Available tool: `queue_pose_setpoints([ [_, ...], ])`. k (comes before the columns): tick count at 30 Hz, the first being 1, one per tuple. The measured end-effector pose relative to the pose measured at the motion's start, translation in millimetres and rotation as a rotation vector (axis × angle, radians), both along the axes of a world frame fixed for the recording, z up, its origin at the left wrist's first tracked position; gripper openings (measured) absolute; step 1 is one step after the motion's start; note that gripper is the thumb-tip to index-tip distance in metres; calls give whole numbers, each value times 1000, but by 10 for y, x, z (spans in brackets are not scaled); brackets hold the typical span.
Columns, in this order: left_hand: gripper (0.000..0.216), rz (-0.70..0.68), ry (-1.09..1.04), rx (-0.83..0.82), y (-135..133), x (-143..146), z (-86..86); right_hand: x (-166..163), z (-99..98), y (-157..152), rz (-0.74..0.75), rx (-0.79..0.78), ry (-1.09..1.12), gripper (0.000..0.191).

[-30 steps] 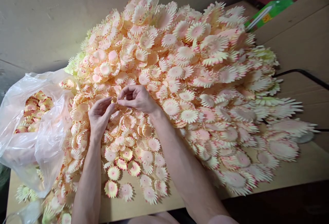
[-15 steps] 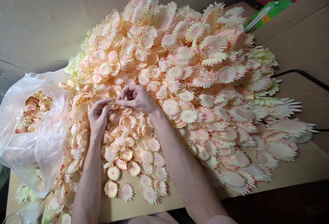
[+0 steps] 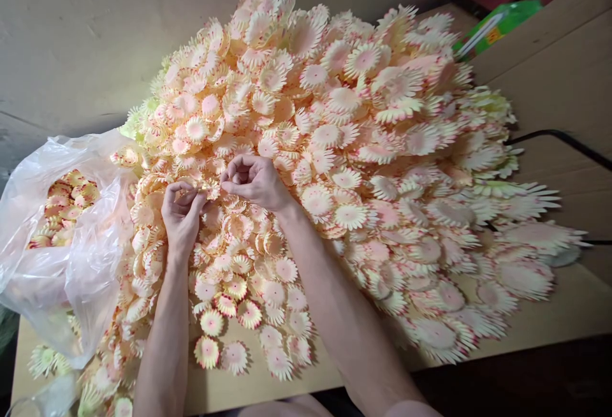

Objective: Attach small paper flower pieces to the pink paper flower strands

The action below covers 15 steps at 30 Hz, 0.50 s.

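Note:
My left hand [image 3: 180,218] is curled just above the pile, its thumb and index finger brought together near a pale petal edge. Opposite it, a short gap away, my right hand [image 3: 255,182] has thumb and index finger pinched, with the other fingers curled in. Whatever lies in either pinch is too small to make out against the pale pieces behind. Beneath both hands spreads a large heap of artificial flower petal discs [image 3: 318,201], cream with pink centres and red-tipped edges. Several loose discs [image 3: 206,352] lie nearer me, between my forearms.
A clear plastic bag [image 3: 95,270] at the left holds more red-edged flower pieces [image 3: 71,203]. Along the right stands cardboard [image 3: 554,79], with a black cable [image 3: 564,136] in front and a green packet [image 3: 500,28] at the back. The wooden table [image 3: 329,372] shows at the front.
My right hand has shifted slightly right, widening the gap between the hands. The left fingers have curled a little more. The heap and bag look the same.

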<state>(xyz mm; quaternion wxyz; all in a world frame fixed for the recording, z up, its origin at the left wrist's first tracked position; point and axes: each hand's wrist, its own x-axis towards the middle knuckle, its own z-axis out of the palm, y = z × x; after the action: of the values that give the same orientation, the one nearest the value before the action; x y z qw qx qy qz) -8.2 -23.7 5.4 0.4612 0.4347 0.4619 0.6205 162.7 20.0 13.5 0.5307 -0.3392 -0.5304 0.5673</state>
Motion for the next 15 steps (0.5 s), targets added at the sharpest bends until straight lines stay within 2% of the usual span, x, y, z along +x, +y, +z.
queue_pose_setpoints([
  [5, 19, 32, 65, -16, 3, 17, -9, 9, 44, -29, 58, -46, 34, 32],
  [11, 31, 21, 60, -1, 5, 25, 8, 10, 67, -46, 151, -66, 23, 33],
  [15, 33, 21, 89, 29, 11, 31, 28, 14, 41, -36, 129, -6, 11, 30],
])
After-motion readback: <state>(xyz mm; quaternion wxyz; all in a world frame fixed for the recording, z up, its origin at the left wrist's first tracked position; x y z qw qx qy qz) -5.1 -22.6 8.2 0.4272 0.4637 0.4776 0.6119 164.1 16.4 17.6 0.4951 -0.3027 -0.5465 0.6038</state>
